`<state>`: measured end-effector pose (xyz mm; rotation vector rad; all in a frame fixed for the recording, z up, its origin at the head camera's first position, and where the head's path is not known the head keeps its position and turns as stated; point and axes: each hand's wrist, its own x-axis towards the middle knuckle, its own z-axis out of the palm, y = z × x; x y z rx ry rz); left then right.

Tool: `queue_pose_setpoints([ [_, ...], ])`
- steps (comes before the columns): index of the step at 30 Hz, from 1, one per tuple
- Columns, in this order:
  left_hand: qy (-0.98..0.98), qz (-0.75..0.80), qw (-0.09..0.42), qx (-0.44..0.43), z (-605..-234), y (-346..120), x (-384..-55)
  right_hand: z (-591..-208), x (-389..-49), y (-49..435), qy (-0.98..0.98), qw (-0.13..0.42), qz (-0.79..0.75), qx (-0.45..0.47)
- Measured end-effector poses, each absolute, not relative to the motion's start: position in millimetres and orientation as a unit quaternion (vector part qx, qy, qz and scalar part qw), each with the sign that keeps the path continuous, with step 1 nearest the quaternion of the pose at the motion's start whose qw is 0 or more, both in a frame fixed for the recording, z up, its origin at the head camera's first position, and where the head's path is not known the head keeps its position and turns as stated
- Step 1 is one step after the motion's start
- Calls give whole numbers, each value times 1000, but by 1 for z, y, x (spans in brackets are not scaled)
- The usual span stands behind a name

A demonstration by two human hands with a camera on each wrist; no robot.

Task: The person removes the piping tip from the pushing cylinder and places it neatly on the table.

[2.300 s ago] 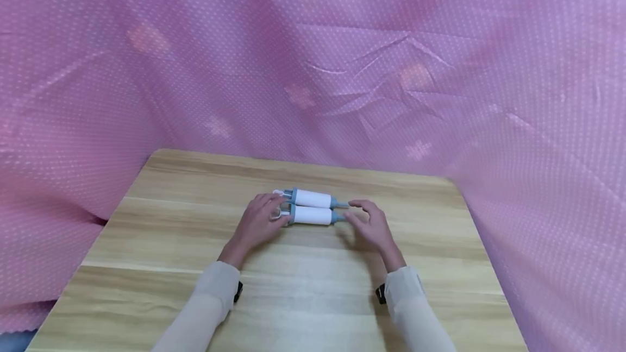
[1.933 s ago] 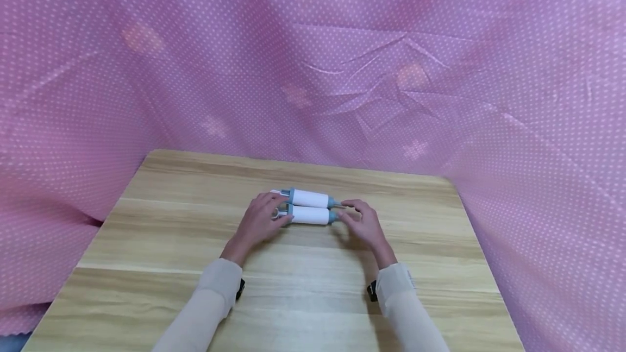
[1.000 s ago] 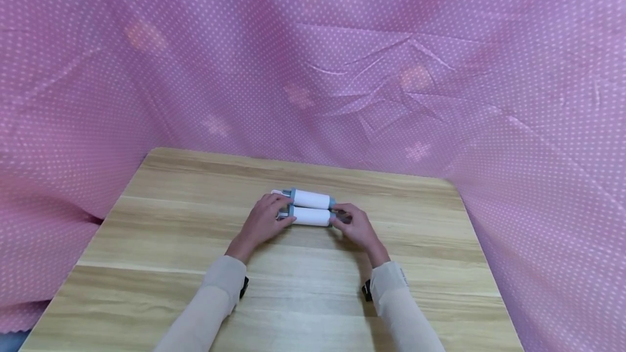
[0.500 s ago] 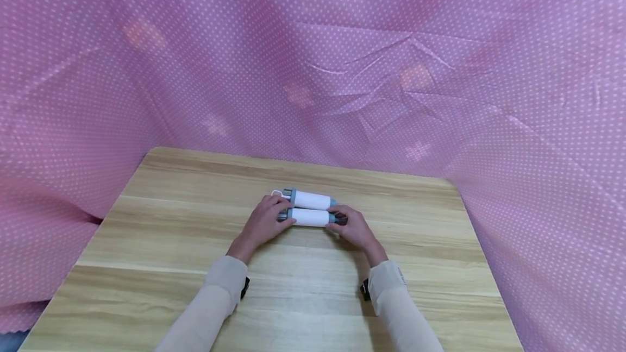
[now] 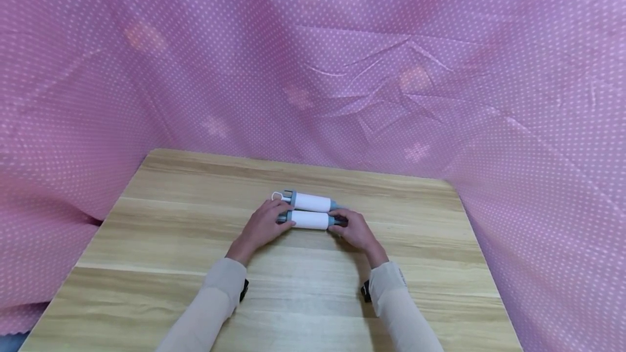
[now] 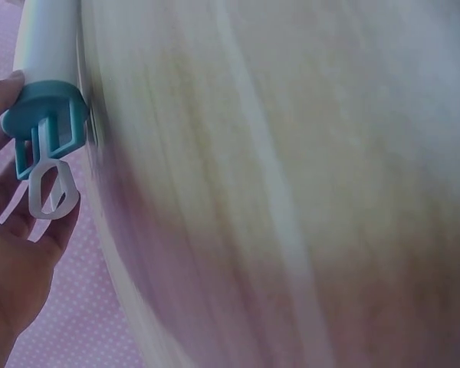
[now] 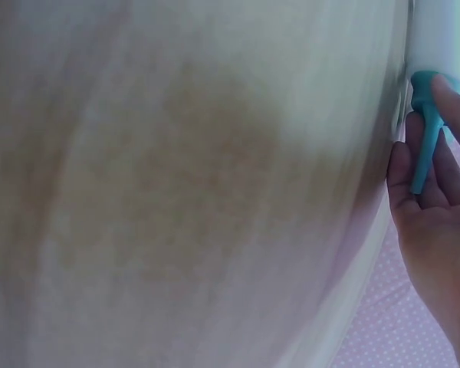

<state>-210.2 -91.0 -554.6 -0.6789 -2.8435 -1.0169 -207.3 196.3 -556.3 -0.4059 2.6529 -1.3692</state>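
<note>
Syringes (image 5: 312,202) lie paired toward the counter's far edge (image 5: 313,165), seemingly aligned. Your left hand (image 5: 261,225) and right hand (image 5: 357,229) pinch the nearer syringe (image 5: 310,220), release not yet done.

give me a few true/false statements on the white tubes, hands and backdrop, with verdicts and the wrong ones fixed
1. The near white tube and the far white tube lie side by side. True.
2. The left hand grips the near white tube at its end with the white loop. True.
3. The right hand holds the near white tube at its nozzle end. True.
4. The far white tube stands upright. False: it lies on its side.
5. The backdrop is plain green. False: the cloth is pinkish purple with pale dots.
</note>
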Motion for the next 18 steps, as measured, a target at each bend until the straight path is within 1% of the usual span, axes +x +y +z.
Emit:
queue_pose_setpoints([
  [7,-917,-339,19,-209,-554,-92,-206,-556,-205,195,876,56,-460,-135],
  [18,-902,-386,25,-192,-548,-94,-199,-549,-201,197,852,44,-498,-159],
])
